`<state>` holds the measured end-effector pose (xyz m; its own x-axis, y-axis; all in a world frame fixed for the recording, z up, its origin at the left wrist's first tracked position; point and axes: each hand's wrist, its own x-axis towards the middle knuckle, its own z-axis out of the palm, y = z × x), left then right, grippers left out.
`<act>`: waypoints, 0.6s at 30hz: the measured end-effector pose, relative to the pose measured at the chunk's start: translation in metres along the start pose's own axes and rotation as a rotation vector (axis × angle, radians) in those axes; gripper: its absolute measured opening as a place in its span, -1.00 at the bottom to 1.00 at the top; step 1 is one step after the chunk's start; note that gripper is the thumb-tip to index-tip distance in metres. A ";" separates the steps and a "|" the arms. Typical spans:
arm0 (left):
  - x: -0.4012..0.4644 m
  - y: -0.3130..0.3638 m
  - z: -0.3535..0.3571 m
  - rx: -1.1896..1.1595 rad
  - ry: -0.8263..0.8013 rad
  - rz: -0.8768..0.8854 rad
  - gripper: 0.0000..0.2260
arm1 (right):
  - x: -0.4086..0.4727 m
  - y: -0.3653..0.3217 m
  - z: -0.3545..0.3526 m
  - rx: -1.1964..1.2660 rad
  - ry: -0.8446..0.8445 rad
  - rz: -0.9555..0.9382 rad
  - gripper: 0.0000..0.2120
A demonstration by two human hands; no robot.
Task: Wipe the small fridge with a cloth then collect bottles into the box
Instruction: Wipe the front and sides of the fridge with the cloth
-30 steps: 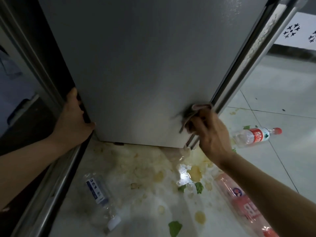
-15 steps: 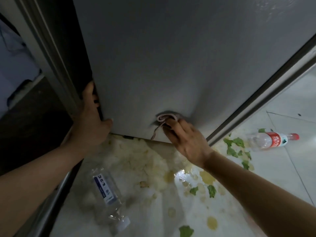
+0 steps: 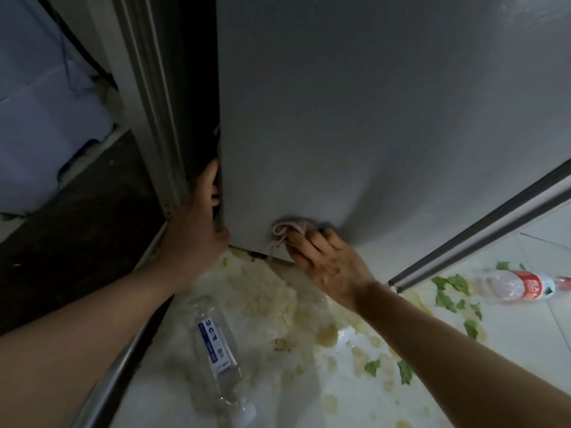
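While two bottles are lying uncollected on the soiled floor [image 3: 509,359], the wiping step is judged to be in progress, with collection not yet begun and no box showing in this view. Nearest the camera, a clear bottle with a blue label [image 3: 216,344] is lying on its side, below and between the two wrists. Beyond it, the left hand [image 3: 194,233] is gripping the left edge of the small fridge [image 3: 355,118]: its thumb is lying on the grey front panel and its fingers are curling round the edge into the dark gap, apparently to steady the cabinet against the push of wiping. Just beside it, the right hand [image 3: 330,264] is pressing a pinkish cloth [image 3: 285,231] against the panel close to its bottom edge; the fingers are lying nearly straight and together on the bunched fabric, and a strand of the cloth is hanging just below the fingertips. Whether the thumb is pinching the cloth cannot be told. Well to the right of those fingers, a red-labelled bottle [image 3: 522,285] is lying among green leaf scraps [image 3: 451,288].
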<state>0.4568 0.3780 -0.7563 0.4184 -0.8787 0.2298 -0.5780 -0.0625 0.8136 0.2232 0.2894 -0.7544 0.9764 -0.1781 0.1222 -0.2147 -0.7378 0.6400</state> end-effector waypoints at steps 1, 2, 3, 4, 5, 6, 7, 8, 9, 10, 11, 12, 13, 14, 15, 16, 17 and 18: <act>0.000 0.000 -0.003 -0.008 -0.017 0.003 -0.10 | 0.002 0.001 -0.003 0.011 0.046 0.031 -0.52; 0.000 0.001 -0.005 -0.019 -0.030 0.004 -0.12 | 0.004 0.004 -0.008 0.032 0.115 0.091 -0.55; 0.000 0.001 -0.008 -0.035 -0.038 0.001 -0.15 | 0.008 0.010 -0.013 0.059 0.207 0.155 -0.55; 0.000 0.002 -0.010 -0.052 -0.047 -0.004 -0.19 | 0.013 0.018 -0.019 0.080 0.306 0.216 -0.56; 0.000 0.002 -0.012 -0.068 -0.061 -0.014 -0.22 | 0.019 0.025 -0.024 0.095 0.398 0.281 -0.57; 0.000 0.001 -0.014 -0.077 -0.080 -0.030 -0.24 | 0.027 0.030 -0.027 0.107 0.472 0.343 -0.56; 0.000 -0.001 -0.016 -0.072 -0.102 -0.047 -0.26 | 0.034 0.030 -0.029 0.110 0.516 0.398 -0.55; 0.000 -0.003 -0.017 -0.052 -0.128 -0.061 -0.26 | 0.039 0.027 -0.027 0.101 0.529 0.430 -0.54; 0.001 -0.006 -0.018 -0.026 -0.153 -0.072 -0.25 | 0.044 0.021 -0.024 0.085 0.509 0.423 -0.54; 0.001 -0.008 -0.019 -0.006 -0.173 -0.082 -0.24 | 0.046 0.012 -0.018 0.061 0.461 0.362 -0.54; 0.002 -0.010 -0.020 0.007 -0.188 -0.092 -0.22 | 0.046 0.003 -0.012 0.025 0.382 0.241 -0.55; 0.002 -0.011 -0.020 0.013 -0.199 -0.101 -0.20 | 0.047 -0.007 -0.006 -0.018 0.283 0.092 -0.56; 0.001 -0.012 -0.021 0.013 -0.207 -0.109 -0.20 | 0.048 -0.014 -0.003 -0.057 0.186 -0.038 -0.57; 0.001 -0.013 -0.021 0.009 -0.215 -0.118 -0.19 | 0.049 -0.018 -0.003 -0.080 0.111 -0.117 -0.56; 0.000 -0.014 -0.021 0.004 -0.225 -0.126 -0.18 | 0.050 -0.019 -0.004 -0.094 0.074 -0.140 -0.55; 0.000 -0.016 -0.022 -0.002 -0.236 -0.131 -0.18 | 0.052 -0.017 -0.007 -0.108 0.093 -0.135 -0.56; -0.001 -0.017 -0.023 -0.007 -0.243 -0.132 -0.18 | 0.054 -0.012 -0.010 -0.105 0.155 -0.107 -0.58; -0.001 -0.020 -0.025 -0.010 -0.246 -0.133 -0.20 | 0.058 -0.004 -0.014 -0.087 0.249 -0.059 -0.60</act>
<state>0.4851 0.3917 -0.7593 0.3069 -0.9516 -0.0151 -0.5219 -0.1816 0.8335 0.2812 0.2916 -0.7391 0.9653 0.0366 0.2586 -0.1653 -0.6812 0.7132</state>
